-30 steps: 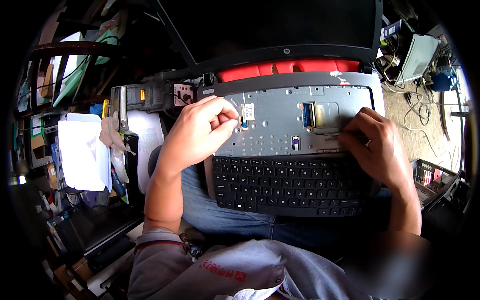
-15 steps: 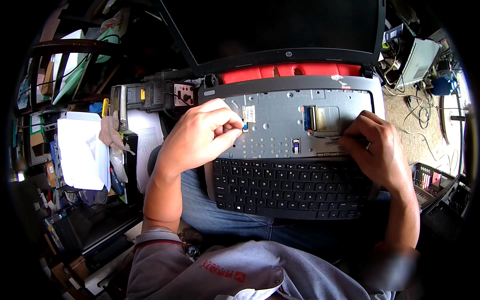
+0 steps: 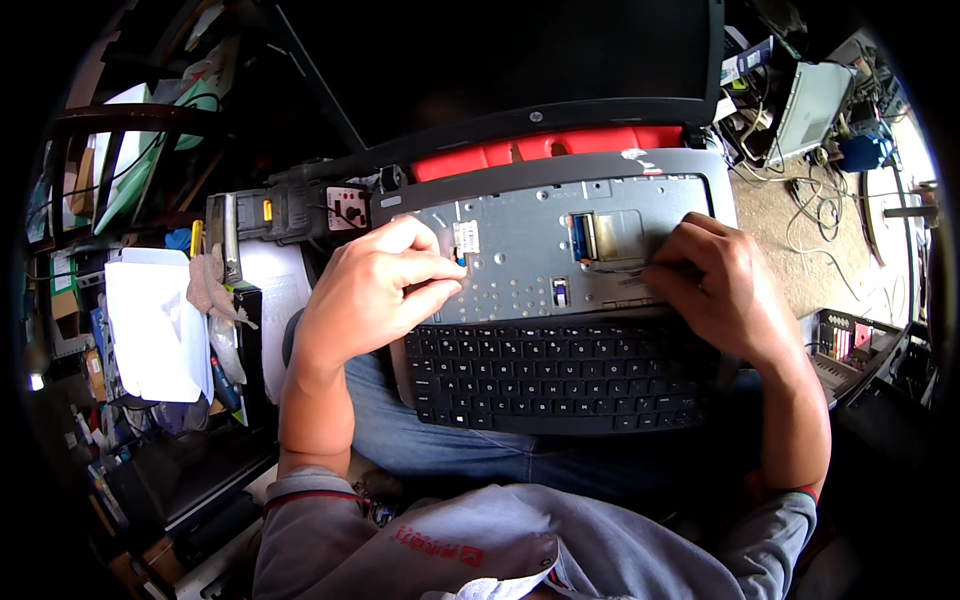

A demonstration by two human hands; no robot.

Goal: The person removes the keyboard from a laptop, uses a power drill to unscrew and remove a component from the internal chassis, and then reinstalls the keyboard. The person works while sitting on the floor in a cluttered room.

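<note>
An open laptop (image 3: 430, 190) lies across my lap, its bare grey metal plate (image 3: 520, 228) exposed. The detached black keyboard (image 3: 545, 375) rests in front of the plate, on the near side. My left hand (image 3: 385, 280) is closed in a pinch at the plate's left part, next to a small blue-tabbed connector (image 3: 461, 257) below a white label. My right hand (image 3: 705, 280) has its fingers pressed together over the plate's right part. A slim, greyish piece shows at those fingertips, too small to name. A wide ribbon cable (image 3: 583, 238) sits in a cutout between the hands.
The laptop's dark screen (image 3: 520, 60) stands raised beyond the plate, with a red surface (image 3: 560, 145) behind the hinge. On the left are a white open box (image 3: 160, 325) and a grey device with knobs (image 3: 346, 208). Tangled cables (image 3: 815, 205) lie at the right.
The whole scene has shifted left in the picture, and more of my right sleeve shows. Both hands keep nearly the same places on the plate, still pinched.
</note>
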